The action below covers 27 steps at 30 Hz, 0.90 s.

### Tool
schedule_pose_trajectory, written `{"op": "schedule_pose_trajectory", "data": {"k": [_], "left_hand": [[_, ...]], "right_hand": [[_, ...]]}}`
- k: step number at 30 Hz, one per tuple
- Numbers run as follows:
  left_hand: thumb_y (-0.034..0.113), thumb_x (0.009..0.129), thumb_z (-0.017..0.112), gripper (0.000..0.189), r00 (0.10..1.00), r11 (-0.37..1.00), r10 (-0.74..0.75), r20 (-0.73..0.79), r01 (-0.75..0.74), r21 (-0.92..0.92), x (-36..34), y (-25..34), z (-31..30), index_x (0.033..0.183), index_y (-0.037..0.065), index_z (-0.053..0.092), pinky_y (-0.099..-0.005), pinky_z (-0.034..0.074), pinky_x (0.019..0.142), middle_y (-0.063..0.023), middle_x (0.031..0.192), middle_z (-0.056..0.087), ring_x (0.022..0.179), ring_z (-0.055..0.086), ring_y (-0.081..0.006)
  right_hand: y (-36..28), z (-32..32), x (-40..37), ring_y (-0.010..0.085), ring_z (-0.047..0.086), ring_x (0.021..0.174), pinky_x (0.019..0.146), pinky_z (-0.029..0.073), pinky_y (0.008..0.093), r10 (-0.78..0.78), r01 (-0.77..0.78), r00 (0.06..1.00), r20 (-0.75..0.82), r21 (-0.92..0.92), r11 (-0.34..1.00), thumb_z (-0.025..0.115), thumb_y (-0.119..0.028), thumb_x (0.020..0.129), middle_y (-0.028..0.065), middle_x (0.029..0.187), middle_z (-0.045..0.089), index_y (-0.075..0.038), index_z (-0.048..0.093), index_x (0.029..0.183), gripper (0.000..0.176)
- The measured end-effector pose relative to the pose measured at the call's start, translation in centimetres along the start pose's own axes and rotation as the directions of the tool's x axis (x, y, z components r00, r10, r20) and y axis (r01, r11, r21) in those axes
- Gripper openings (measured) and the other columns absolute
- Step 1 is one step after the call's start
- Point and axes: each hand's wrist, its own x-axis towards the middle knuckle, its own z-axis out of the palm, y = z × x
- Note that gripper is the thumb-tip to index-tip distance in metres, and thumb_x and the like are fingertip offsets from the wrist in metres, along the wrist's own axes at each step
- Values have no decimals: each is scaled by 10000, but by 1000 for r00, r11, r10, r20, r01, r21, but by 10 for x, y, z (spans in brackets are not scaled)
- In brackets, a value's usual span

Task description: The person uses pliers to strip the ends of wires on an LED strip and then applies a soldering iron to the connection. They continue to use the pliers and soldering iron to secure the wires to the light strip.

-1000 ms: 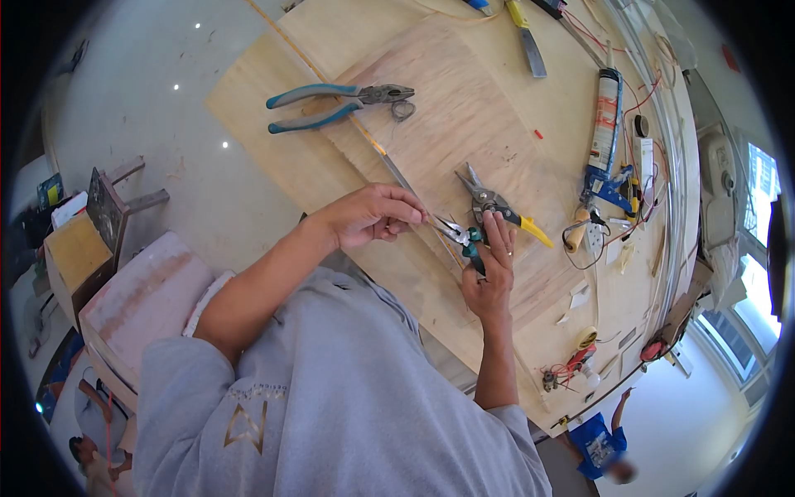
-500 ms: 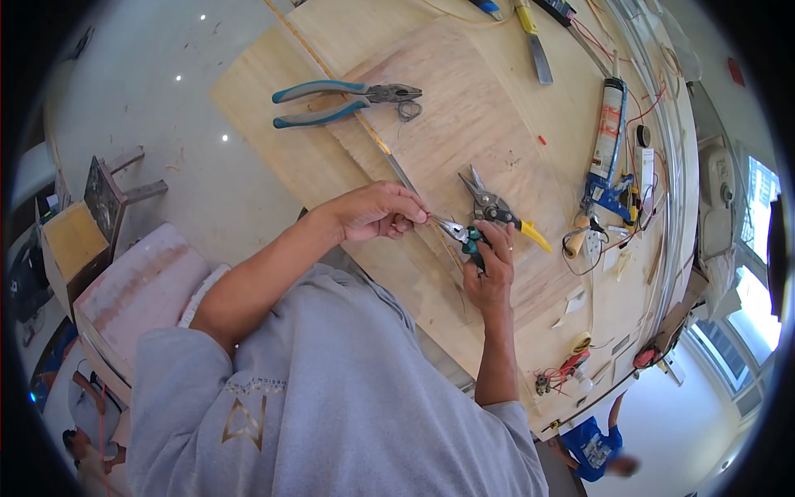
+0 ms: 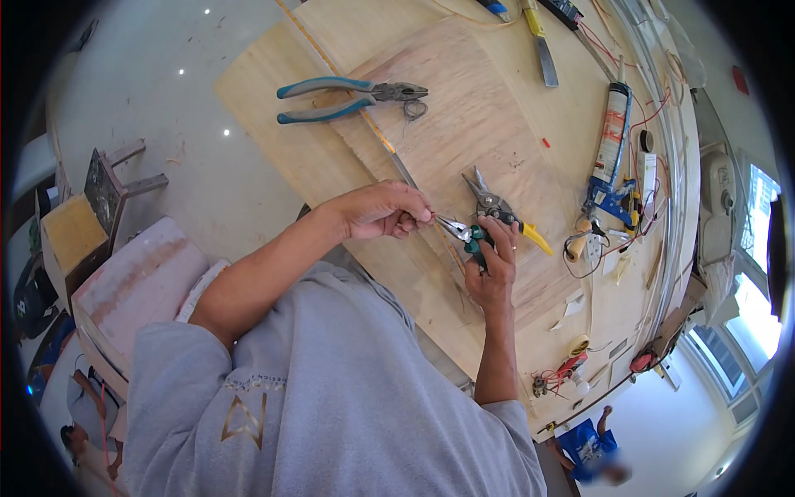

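Note:
My right hand is wrapped round green-handled long-nose pliers, whose jaws point left toward my other hand. My left hand has thumb and forefinger pinched at the pliers' tip, on a tiny reddish piece like thin wire; its exact kind is too small to make out. Just above my right hand lie tin snips with a yellow handle, blades apart. Farther up, large blue-and-grey combination pliers rest on the board beside a small coil of thin wire.
A wooden board lies on the worktable, crossed by a thin metal strip. To the right are a caulking gun, a yellow-handled scraper and loose red wires. A stool stands left. A person in blue is at lower right.
The view has shifted slightly, moving the tools a little in frame. Both hands keep nearly the same pose at the pliers' tip. The person in blue has lowered an arm somewhat.

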Motion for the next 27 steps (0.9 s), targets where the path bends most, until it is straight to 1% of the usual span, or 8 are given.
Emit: {"op": "schedule_pose_trajectory", "data": {"k": [7, 11, 14, 17, 20, 23, 26, 27], "left_hand": [[54, 796, 654, 101, 1000, 1000, 20, -15, -20, 8, -1, 1, 4, 894, 39, 633, -217, 394, 541, -16, 795, 620, 617, 523, -71], [55, 800, 651, 99, 1000, 1000, 27, 13, -27, -7, -1, 0, 3, 895, 40, 630, -218, 397, 551, -12, 789, 614, 624, 526, -72], [59, 803, 650, 98, 999, 1000, 29, 18, -29, -9, -1, 0, 2, 897, 40, 630, -218, 400, 557, -10, 787, 612, 629, 526, -73], [63, 806, 649, 98, 999, 1000, 30, 11, -30, 5, -1, -1, 3, 900, 42, 633, -219, 404, 562, -8, 785, 611, 631, 527, -74], [66, 808, 650, 100, 999, 999, 33, 12, -33, 9, 0, -1, 3, 904, 41, 636, -217, 410, 571, -7, 787, 613, 635, 531, -74], [69, 810, 651, 105, 999, 999, 32, 17, -32, 2, 1, -2, 1, 909, 39, 640, -213, 422, 584, -9, 803, 627, 642, 538, -73], [73, 811, 655, 112, 999, 999, 36, 18, -36, -9, 1, -3, 0, 915, 36, 642, -212, 436, 599, -11, 823, 642, 656, 551, -72], [75, 811, 656, 114, 999, 999, 35, 23, -34, -8, 1, -3, 0, 917, 36, 643, -213, 440, 605, -12, 829, 646, 661, 556, -72]], "right_hand": [[1, 2, -2, 287, 524, 1126, 1086, 240, 525, 21, -22, 999, 34, 36, 999, 552, 41, 611, 99, 1147, 579, 17, 642, 868, 273], [0, 6, -7, 297, 536, 1105, 1082, 244, 534, 36, -40, 998, 59, 66, 997, 545, 45, 611, 114, 1138, 577, 18, 631, 856, 262], [-2, 7, -5, 303, 546, 1086, 1082, 243, 534, 19, -20, 999, 30, 52, 998, 537, 47, 610, 126, 1122, 580, 22, 623, 847, 253], [-2, 7, -6, 307, 562, 1051, 1073, 283, 512, 10, -11, 1000, 15, 66, 998, 555, 41, 605, 133, 1091, 586, 26, 622, 833, 237], [-7, 5, -4, 329, 591, 961, 962, 420, 451, 2, -3, 1000, 14, 65, 998, 585, 77, 610, 173, 1026, 593, 56, 608, 803, 195], [-5, 8, -7, 318, 593, 862, 779, 482, 382, 23, -21, 1000, -21, 68, 997, 671, 47, 620, 168, 977, 592, 43, 609, 785, 176], [-10, 7, -7, 302, 584, 797, 675, 467, 356, 41, -40, 999, -6, 94, 995, 717, 20, 633, 154, 937, 590, 25, 617, 784, 181], [-9, 8, -10, 300, 585, 795, 679, 468, 353, 50, -50, 999, 1, 94, 994, 724, 11, 640, 151, 931, 589, 21, 620, 787, 181]]}}
